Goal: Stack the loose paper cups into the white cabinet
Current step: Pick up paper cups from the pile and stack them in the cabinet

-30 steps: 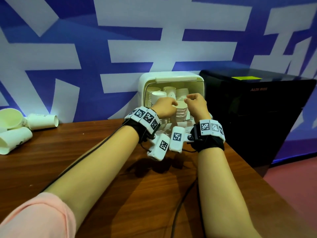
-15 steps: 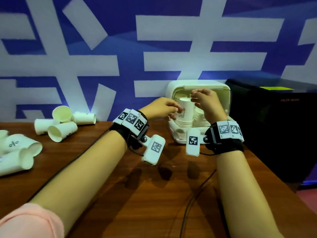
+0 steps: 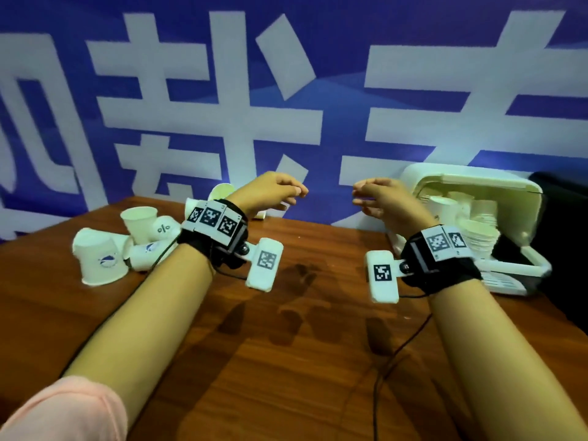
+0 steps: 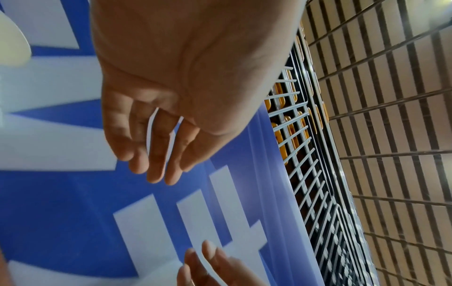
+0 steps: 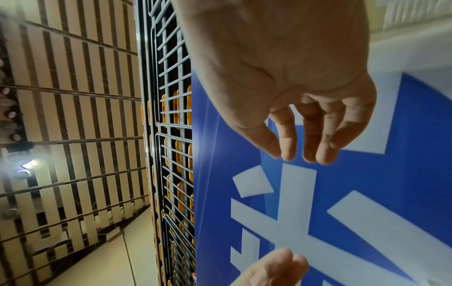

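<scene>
Above the table [image 3: 286, 361], both hands empty, fingers [image 4: 156, 154] loosely curled.

A brown wooden table [image 3: 286, 361] carries everything. On its far left lie loose paper cups [image 3: 127, 246] in a cluster: one stands upside down with a blue logo, one stands upright, others lie on their sides. At the far right, against the wall, sits the white cabinet [image 3: 471, 186], its front open and stacked cups [image 3: 477, 237] inside. A thin black cable [image 3: 391, 361] trails across the wood.
</scene>
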`<state>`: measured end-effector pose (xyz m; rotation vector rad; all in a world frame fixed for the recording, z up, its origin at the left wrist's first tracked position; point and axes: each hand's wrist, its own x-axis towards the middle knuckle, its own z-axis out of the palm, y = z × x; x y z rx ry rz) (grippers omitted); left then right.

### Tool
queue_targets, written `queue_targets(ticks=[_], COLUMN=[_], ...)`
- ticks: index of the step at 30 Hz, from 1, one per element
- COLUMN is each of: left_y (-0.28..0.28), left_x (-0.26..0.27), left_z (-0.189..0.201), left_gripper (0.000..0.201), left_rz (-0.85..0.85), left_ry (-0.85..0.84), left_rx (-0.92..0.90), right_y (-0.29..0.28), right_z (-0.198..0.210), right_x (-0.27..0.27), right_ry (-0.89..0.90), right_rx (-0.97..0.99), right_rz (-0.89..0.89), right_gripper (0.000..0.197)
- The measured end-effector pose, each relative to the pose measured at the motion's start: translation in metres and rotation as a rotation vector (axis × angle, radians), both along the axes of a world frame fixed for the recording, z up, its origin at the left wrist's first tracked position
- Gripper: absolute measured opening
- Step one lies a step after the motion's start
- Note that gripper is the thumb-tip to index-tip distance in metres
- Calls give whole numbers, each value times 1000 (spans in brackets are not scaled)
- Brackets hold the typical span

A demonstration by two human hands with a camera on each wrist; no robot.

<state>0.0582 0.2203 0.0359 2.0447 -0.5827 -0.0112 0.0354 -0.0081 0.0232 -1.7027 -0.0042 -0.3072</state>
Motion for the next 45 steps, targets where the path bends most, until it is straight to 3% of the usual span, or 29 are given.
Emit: queue_targets(ticks=[8,17,24,27,29,32,35,37,41,45], left_y=[101,169,177,177,175,171,169,168,169,171], left_x=[14,37,38,35,35,38,41,43,43,44], left_z=[-12,-66,-90,-95,-97,-102,-106,-107,-108,-109], left_gripper=[27,42,72,72,71,68,62,57,47,49], left_rz=[306,683,728,727,732,743,732,713,709,692], left_ry=[50,105,178,215,222,221,234,236,187,167], left_rx=[144,226,295,337,364,435,548,628,690,767], right_y=[82,171,216,235,247,257,264,267,268,264], right_z=[5,-27,-63,-70,-75,-77,-83,-87,-91,-96], right_x=[30,64,82,88,92,92,95,98,100,103], right_ry=[84,255,443,538,559,554,552,578,610,601], right_rx=[-54,-252,-536,-508,-497,-463,-452,-457,-396,-371], right_rz=[118,228,475,568,604,627,655,693,751,743], right_gripper=[6,9,34,16,20,6,10,3,22,15])
